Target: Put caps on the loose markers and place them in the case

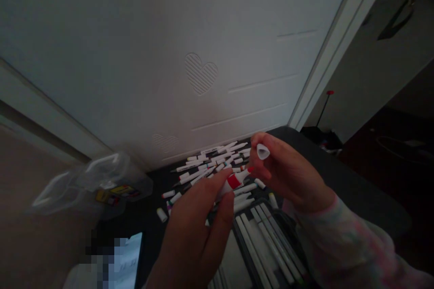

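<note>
My left hand (pixel 200 221) is closed around a white marker (pixel 233 181) with a red band and an uncovered red tip that points up to the right. My right hand (pixel 288 171) pinches a white marker cap (pixel 262 151), its hollow end facing me. Cap and marker tip are a short way apart. Behind both hands lies a loose pile of white markers (pixel 203 174) and caps. Below them sits a dark tray (pixel 241 239) with several white markers laid lengthwise in it; my left hand hides part of it.
A clear plastic case (pixel 111 180) with yellow labels stands at the left. A phone with a lit screen (pixel 130 257) lies at the lower left. A white panel (pixel 142 45) with embossed hearts rises behind the dark table (pixel 356 180).
</note>
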The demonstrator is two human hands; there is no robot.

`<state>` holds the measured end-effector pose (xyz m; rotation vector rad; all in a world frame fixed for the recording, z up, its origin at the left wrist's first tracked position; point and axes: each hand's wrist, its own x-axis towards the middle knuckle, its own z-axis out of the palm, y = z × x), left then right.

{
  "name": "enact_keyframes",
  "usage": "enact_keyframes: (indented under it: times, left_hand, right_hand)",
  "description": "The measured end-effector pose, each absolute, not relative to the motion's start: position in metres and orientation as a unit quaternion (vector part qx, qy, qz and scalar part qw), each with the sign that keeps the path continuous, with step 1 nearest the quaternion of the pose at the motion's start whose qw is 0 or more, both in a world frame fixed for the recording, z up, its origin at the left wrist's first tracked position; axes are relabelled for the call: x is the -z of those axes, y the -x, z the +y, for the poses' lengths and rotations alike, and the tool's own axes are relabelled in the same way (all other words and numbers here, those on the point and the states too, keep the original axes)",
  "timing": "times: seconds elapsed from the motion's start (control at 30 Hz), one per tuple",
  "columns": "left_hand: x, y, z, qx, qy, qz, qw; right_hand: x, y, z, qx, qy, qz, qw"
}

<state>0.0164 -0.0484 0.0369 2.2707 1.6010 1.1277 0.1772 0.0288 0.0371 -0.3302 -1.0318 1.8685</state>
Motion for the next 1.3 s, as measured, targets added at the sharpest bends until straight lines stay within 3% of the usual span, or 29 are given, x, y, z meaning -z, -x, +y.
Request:
enact_keyframes:
  times: [0.53, 0.97, 1.3]
  left_hand:
    - [-0.034, -0.017, -0.048, -0.377, -0.758, 0.522, 0.1]
    - [-0.03, -0.015, -0.044, -0.378, -0.746, 0.538, 0.104]
    - [-0.03, -0.014, -0.042, -0.369, -0.753, 0.539, 0.078]
  right_hand:
    - [-0.033, -0.176, 0.031, -0.658, 0.202, -0.497, 0.529]
    - [-0.031, -0.188, 0.023, -0.323, 0.289, -0.656, 0.618]
    - [-0.031, -0.188, 0.023, -0.287, 0.302, -0.675, 0.609]
